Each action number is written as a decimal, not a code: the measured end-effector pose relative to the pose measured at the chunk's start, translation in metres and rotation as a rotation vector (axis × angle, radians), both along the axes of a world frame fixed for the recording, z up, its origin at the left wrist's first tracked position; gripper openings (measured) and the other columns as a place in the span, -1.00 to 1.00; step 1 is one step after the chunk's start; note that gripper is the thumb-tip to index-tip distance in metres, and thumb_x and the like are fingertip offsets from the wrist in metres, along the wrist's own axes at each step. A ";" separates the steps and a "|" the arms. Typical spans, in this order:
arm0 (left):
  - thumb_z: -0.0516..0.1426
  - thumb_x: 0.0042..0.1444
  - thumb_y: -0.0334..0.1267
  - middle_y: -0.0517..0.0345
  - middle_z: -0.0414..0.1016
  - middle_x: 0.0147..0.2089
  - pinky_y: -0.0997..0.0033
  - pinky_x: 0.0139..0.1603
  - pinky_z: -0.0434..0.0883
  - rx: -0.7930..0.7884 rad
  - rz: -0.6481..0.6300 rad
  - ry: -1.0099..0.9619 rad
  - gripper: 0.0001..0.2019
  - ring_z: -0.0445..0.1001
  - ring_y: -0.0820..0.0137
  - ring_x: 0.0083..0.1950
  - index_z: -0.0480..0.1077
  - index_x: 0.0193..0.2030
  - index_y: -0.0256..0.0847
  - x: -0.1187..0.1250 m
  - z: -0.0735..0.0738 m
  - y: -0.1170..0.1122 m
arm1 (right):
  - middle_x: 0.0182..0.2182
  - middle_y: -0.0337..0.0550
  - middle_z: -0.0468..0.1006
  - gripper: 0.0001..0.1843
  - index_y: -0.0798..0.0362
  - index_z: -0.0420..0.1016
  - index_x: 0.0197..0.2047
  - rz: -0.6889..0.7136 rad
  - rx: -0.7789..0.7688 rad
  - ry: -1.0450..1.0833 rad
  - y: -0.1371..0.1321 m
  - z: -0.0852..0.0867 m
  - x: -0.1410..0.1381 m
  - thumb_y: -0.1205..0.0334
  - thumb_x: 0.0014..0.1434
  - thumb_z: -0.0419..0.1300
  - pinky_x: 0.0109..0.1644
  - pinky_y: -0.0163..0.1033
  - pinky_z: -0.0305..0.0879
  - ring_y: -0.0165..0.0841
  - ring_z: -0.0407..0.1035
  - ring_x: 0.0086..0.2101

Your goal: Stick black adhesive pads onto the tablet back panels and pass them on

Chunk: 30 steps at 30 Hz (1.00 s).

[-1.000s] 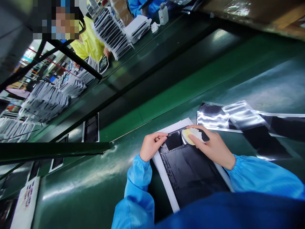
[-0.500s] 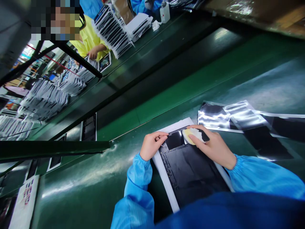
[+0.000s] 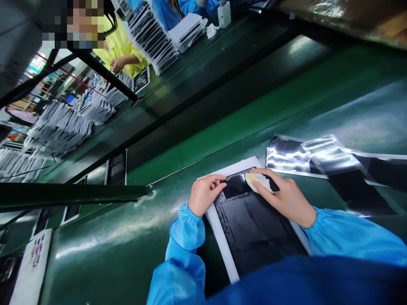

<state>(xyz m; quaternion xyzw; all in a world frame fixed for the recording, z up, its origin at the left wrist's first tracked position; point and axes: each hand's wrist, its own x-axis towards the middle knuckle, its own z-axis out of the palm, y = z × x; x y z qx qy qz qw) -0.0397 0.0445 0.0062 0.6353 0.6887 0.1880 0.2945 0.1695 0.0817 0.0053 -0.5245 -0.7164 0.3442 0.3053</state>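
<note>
In front of me an opened tablet [image 3: 260, 228], black with small parts along its left side, lies on white foam sheeting [image 3: 227, 258]. My right hand [image 3: 288, 197] is closed round a crumpled white-and-yellow wiping pad [image 3: 260, 181], which it presses against the glossy dark rectangle [image 3: 235, 187] at the tablet's far end. At the upper left corner, my left hand [image 3: 206, 192] has its fingers curled over the tablet's edge, thumb and forefinger bent close together. Exactly what those fingertips grip is hard to see.
Several dark film sheets [image 3: 346, 186] lie on the green bench [image 3: 121, 254] at right. Dark metal bars [image 3: 73, 197] cross at left. Beyond the belt [image 3: 216, 131], a person in yellow [image 3: 129, 59] handles devices beside stacks of white-edged sheets [image 3: 154, 40]. A white bottle [image 3: 224, 15] stands there.
My left thumb and forefinger have loosened slightly at the tablet's edge. The right hand with the pad stays at nearly the same place. Across the belt, the person in yellow has moved a hand.
</note>
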 end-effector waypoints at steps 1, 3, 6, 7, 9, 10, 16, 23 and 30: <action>0.21 0.11 -0.29 0.27 0.55 -0.36 0.54 -0.33 0.35 0.003 -0.004 0.030 -0.84 0.38 0.54 -0.45 0.57 -0.17 -0.07 0.001 0.001 0.000 | -0.85 -0.53 0.17 -0.71 -0.05 0.32 -0.26 0.000 0.003 -0.003 0.000 0.000 0.000 0.12 -0.12 0.02 -0.72 -0.36 0.01 -0.58 -0.10 -0.92; 0.21 0.13 -0.28 0.27 0.56 -0.35 0.53 -0.30 0.36 0.001 -0.012 0.070 -0.85 0.39 0.53 -0.44 0.57 -0.16 -0.07 0.002 0.002 -0.001 | -0.82 -0.50 0.23 -0.71 -0.06 0.32 -0.26 0.000 0.004 -0.012 0.000 -0.001 0.000 0.12 -0.12 0.01 -0.71 -0.36 0.02 -0.58 -0.09 -0.91; 0.20 0.15 -0.26 0.27 0.57 -0.33 0.52 -0.29 0.36 -0.007 -0.020 0.097 -0.85 0.40 0.52 -0.42 0.56 -0.15 -0.06 0.003 0.003 -0.001 | -0.79 -0.47 0.29 -0.70 -0.07 0.31 -0.25 0.003 -0.003 -0.022 -0.001 -0.002 0.000 0.11 -0.11 0.00 -0.70 -0.34 0.04 -0.57 -0.06 -0.91; 0.20 0.15 -0.26 0.27 0.57 -0.33 0.52 -0.29 0.36 -0.009 -0.021 0.105 -0.84 0.40 0.52 -0.42 0.56 -0.15 -0.06 0.003 0.003 -0.001 | -0.78 -0.46 0.30 -0.70 -0.08 0.31 -0.25 0.006 -0.007 -0.024 -0.001 -0.002 0.000 0.11 -0.11 0.00 -0.70 -0.34 0.04 -0.56 -0.04 -0.90; 0.21 0.14 -0.28 0.27 0.56 -0.33 0.52 -0.30 0.35 -0.015 -0.019 0.119 -0.85 0.40 0.52 -0.42 0.57 -0.15 -0.05 0.004 0.004 -0.001 | -0.78 -0.45 0.32 -0.70 -0.09 0.30 -0.24 0.009 -0.015 -0.029 -0.001 -0.003 0.001 0.11 -0.11 0.00 -0.70 -0.33 0.05 -0.55 -0.03 -0.90; 0.21 0.14 -0.28 0.28 0.56 -0.33 0.52 -0.30 0.35 -0.018 -0.018 0.125 -0.85 0.40 0.52 -0.42 0.57 -0.15 -0.05 0.004 0.004 -0.001 | -0.78 -0.45 0.32 -0.69 -0.10 0.30 -0.24 0.010 -0.021 -0.033 -0.001 -0.003 0.001 0.10 -0.11 0.00 -0.70 -0.33 0.05 -0.54 -0.03 -0.90; 0.23 0.13 -0.30 0.30 0.56 -0.33 0.52 -0.30 0.33 -0.015 -0.015 0.163 -0.84 0.41 0.51 -0.41 0.57 -0.15 -0.02 0.006 0.006 -0.002 | -0.73 -0.43 0.37 -0.69 -0.10 0.29 -0.24 0.015 -0.028 -0.035 0.000 -0.004 0.001 0.09 -0.12 0.00 -0.69 -0.34 0.05 -0.55 -0.01 -0.89; 0.23 0.13 -0.31 0.32 0.55 -0.34 0.53 -0.31 0.31 -0.024 -0.014 0.184 -0.84 0.41 0.51 -0.41 0.56 -0.15 -0.01 0.007 0.009 -0.002 | -0.78 -0.44 0.33 -0.70 -0.08 0.30 -0.24 0.013 -0.011 -0.032 0.000 -0.002 0.001 0.10 -0.11 -0.01 -0.70 -0.35 0.03 -0.55 -0.02 -0.90; 0.20 0.16 -0.27 0.31 0.55 -0.34 0.53 -0.32 0.32 -0.013 -0.023 0.212 -0.85 0.41 0.51 -0.41 0.55 -0.14 -0.02 0.008 0.008 -0.003 | -0.63 -0.36 0.46 -0.69 -0.10 0.29 -0.24 0.014 -0.012 -0.044 0.000 -0.001 0.000 0.08 -0.11 -0.01 -0.70 -0.33 0.06 -0.56 -0.02 -0.89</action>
